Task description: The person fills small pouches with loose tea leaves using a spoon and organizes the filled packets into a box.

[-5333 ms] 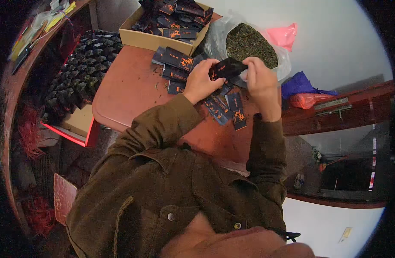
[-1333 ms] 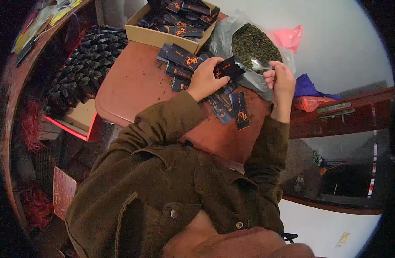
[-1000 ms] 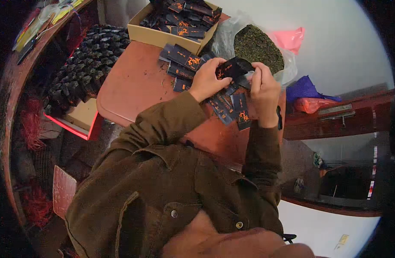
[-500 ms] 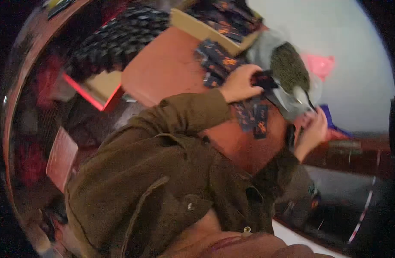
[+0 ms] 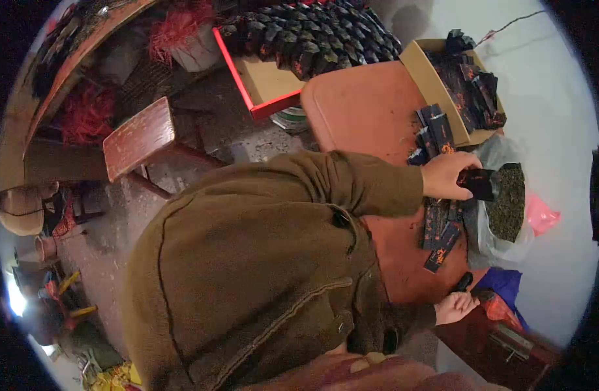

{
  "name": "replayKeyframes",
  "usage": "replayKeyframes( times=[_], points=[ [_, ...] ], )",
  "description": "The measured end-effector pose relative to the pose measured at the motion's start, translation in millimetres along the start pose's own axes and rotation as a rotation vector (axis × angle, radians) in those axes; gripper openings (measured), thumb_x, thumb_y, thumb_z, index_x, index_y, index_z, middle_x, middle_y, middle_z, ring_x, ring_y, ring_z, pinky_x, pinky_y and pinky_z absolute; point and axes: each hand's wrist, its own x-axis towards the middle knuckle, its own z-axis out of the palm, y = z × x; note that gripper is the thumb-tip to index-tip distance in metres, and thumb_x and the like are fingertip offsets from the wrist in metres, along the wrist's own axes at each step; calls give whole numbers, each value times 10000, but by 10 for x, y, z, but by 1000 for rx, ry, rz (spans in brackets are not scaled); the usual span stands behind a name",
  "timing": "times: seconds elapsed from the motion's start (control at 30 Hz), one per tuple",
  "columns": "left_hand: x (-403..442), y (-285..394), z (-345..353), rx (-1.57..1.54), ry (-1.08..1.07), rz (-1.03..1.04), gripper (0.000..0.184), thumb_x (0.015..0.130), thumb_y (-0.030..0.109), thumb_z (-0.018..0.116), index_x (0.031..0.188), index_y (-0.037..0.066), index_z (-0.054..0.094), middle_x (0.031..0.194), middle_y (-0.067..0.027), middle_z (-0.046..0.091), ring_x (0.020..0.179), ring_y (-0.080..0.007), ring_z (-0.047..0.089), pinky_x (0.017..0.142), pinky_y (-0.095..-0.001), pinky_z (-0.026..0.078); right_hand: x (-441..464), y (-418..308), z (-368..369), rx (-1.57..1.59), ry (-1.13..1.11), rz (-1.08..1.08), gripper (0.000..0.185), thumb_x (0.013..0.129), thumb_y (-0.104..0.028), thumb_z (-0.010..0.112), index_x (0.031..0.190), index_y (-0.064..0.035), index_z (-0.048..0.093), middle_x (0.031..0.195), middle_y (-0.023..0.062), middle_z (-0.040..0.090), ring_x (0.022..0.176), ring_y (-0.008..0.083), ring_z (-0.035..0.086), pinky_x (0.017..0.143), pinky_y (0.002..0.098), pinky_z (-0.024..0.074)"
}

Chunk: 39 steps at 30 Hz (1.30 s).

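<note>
My left hand [image 5: 450,176] is closed on a black packet [image 5: 479,183] with orange print, held beside a clear plastic bag [image 5: 487,242] of dark green dried leaves [image 5: 507,205]. Lower down, my right hand [image 5: 456,307] has its fingers curled, near a small black object [image 5: 464,281] at the table's edge; whether it holds anything is too small to tell. Flat black packets [image 5: 441,228] with orange print lie on the reddish table [image 5: 364,107] below my left hand, and more [image 5: 436,130] lie above it.
A cardboard box [image 5: 436,94] of black packets stands at the table's far side. Left of it is a red-rimmed box [image 5: 270,81] with many upright black packets. A wooden stool [image 5: 141,138] stands at the left. Pink [image 5: 542,215] and blue [image 5: 505,287] bags lie at the right.
The view has swung, so the table and boxes sit further right and the stool shows fully. My right hand has moved away from the packet and the leaf bag, down toward the table's edge.
</note>
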Motion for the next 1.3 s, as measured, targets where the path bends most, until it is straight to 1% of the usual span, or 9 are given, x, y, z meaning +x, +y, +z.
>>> replayKeyframes(
  times=[0.2,0.33,0.4,0.47,0.6,0.67,0.8,1.0,1.3],
  points=[
    [-100,392,-934,-137,31,-105,629,705,183,798,1237,62,486,1136,-98,564,1059,-206,559,886,-341,490,30,-72,-142,-52,3,41,169,1003,-146,414,979,-2,499,573,-8,339,489,87,346,407,219,296],
    [-254,560,-1857,118,238,-235,666,698,102,787,1269,51,448,1167,-96,545,1060,-197,556,914,-346,486,-30,75,48,-56,125,11,146,998,-138,422,966,-10,483,577,-9,338,474,85,333,401,215,285],
    [-421,393,-2324,336,381,-125,685,695,75,770,1279,17,418,1164,-116,549,1074,-199,559,931,-349,479,-24,94,69,-73,159,20,135,996,-129,423,959,-11,477,581,-10,341,467,83,327,400,213,283],
    [-666,86,-2824,296,484,-86,673,716,55,746,1287,0,395,1137,-122,569,1052,-206,578,918,-353,482,-17,98,99,-87,180,48,127,994,-118,425,953,-7,474,584,-10,343,460,80,319,400,210,282],
    [-1011,72,-3378,699,741,-173,595,715,37,728,1214,-3,406,1101,-126,576,1015,-201,589,884,-333,492,-20,209,214,-164,137,116,154,998,-129,418,964,9,477,595,-8,357,461,76,316,410,209,294],
    [-1204,-174,-3770,719,812,-197,605,704,86,743,1215,-4,432,1100,-132,577,1010,-232,593,874,-353,485,-17,205,186,-121,140,97,162,998,-134,418,973,14,480,599,-5,361,461,76,316,418,210,302],
    [-1285,-237,-4035,1023,896,-342,598,668,188,767,1171,-2,507,1106,-168,576,1020,-295,590,881,-385,469,-6,168,86,-211,110,79,163,999,-127,407,1019,12,488,610,9,377,466,86,325,419,216,310],
    [-1462,-774,-4569,1252,1001,-328,612,656,297,778,1144,12,542,1082,-194,564,1036,-359,542,917,-446,434,52,112,-79,-300,24,113,198,1006,-134,391,1080,19,493,650,30,440,488,100,361,425,232,337],
    [-1523,-869,-4895,1319,918,-543,772,610,333,833,1231,43,479,1259,-194,422,1177,-372,421,970,-464,401,50,186,-66,-389,69,97,205,1023,-161,368,1041,17,470,674,26,449,502,118,391,450,241,393]
  ],
)
